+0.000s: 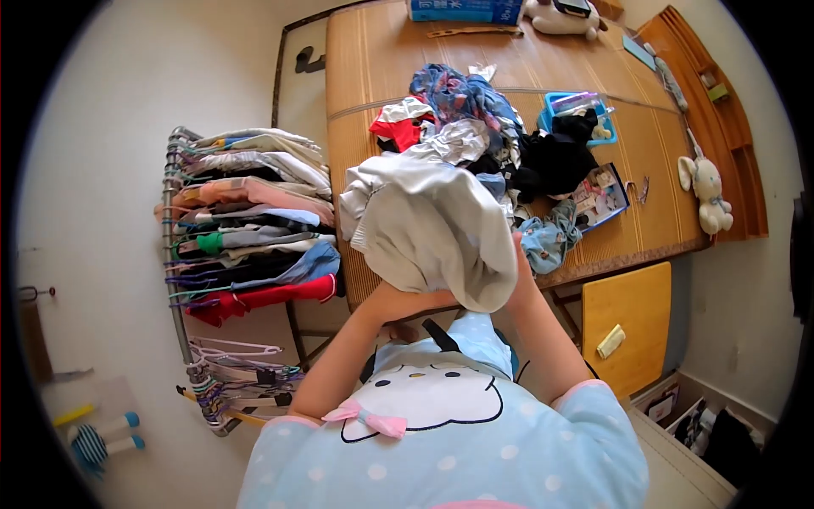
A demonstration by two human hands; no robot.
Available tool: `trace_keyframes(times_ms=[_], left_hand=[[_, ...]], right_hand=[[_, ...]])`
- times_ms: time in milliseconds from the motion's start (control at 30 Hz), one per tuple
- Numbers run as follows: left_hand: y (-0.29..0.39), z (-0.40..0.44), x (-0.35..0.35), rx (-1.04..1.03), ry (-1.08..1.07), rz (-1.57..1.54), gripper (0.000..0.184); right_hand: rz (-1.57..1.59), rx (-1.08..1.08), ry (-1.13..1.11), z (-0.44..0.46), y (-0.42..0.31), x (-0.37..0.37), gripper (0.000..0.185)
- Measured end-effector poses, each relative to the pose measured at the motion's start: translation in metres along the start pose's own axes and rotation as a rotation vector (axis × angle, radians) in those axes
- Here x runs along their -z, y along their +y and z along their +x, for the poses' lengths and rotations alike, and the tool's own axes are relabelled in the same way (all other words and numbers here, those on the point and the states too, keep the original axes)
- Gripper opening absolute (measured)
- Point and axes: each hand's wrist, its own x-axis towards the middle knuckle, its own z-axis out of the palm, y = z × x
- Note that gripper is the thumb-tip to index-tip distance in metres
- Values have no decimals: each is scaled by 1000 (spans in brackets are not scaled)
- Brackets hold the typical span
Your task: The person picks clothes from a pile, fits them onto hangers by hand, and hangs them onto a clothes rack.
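A light grey garment hangs bunched between my hands, over the near edge of the mat-covered bed. My left hand comes up from the lower left beneath the cloth, its fingers covered by the fabric. At the garment's right side is my right hand, partly visible, with its fingertips hidden. Which wrist belongs to which side is clear from the forearms. Behind the garment lies a heap of clothes, with a blue patterned piece, a red and white piece and a black piece.
A rack of hung clothes stands at left, with bare hangers below. On the bed are a blue basket, a shallow box and a plush toy. A wooden chair stands at right.
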Motion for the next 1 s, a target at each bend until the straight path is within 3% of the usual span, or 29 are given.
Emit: trace_keyframes(times_ms=[33, 67, 133, 167, 267, 333, 400, 467, 500, 567, 600, 633, 667, 700, 733, 767, 800, 867, 900, 1000], left_hand=[[-14, -3, -3, -130, 254, -224, 49], [-24, -2, -4, -138, 265, -222, 49], [-37, 0, -6, -288, 505, -714, 47], [-24, -4, -4, -245, 613, -696, 39], [-33, 1, 18, -294, 674, -198, 33], [-28, 24, 27, -331, 700, -7, 37], [-32, 60, 47, -190, 610, -44, 54], [-65, 110, 81, 61, 468, 182, 69], [-89, 124, 83, 66, 450, 186, 69], [-128, 151, 80, 89, 721, 540, 79], [-140, 150, 65, 64, 745, 562, 82], [-169, 152, 54, -25, 655, 262, 77], [-164, 139, 26, -51, 589, 172, 72], [-150, 125, 2, 96, 459, 321, 69], [-176, 116, -22, 33, 411, 301, 70], [-207, 108, -38, 56, 302, 405, 68], [-196, 101, -55, 327, 191, 208, 70], [-234, 97, -75, 480, 133, -70, 61], [-213, 98, -79, 584, 123, -218, 61], [-181, 117, -76, 703, 55, -673, 66]], right_hand=[[35, 12, -1, 5, 0, -15, 62], [31, 8, -13, 10, 4, -18, 62], [-81, 17, 198, 14, 12, -17, 56], [-25, 35, 211, 9, 15, -14, 44], [-81, -42, 399, -8, 34, 23, 41], [-412, -175, 495, -25, 35, 59, 35], [-816, -169, 672, -43, 38, 115, 36], [-969, -110, 857, -61, 36, 192, 45], [-995, -90, 1047, -71, 34, 232, 55], [-994, -134, 1407, -77, 13, 266, 78], [-964, -208, 1578, -78, 1, 272, 90], [-880, -185, 1634, -80, -3, 287, 105], [-865, -189, 1642, -78, -2, 309, 105], [-876, -198, 1648, -78, 3, 333, 110], [-890, -208, 1652, -77, 6, 349, 116], [-1024, -276, 1637, -74, 6, 351, 90], [-1015, -289, 1640, -71, 2, 366, 90], [-638, -201, 1469, -69, -4, 397, 48], [-492, 73, 1410, -54, -12, 356, 16], [-227, 196, 871, -45, -38, 268, 17]])
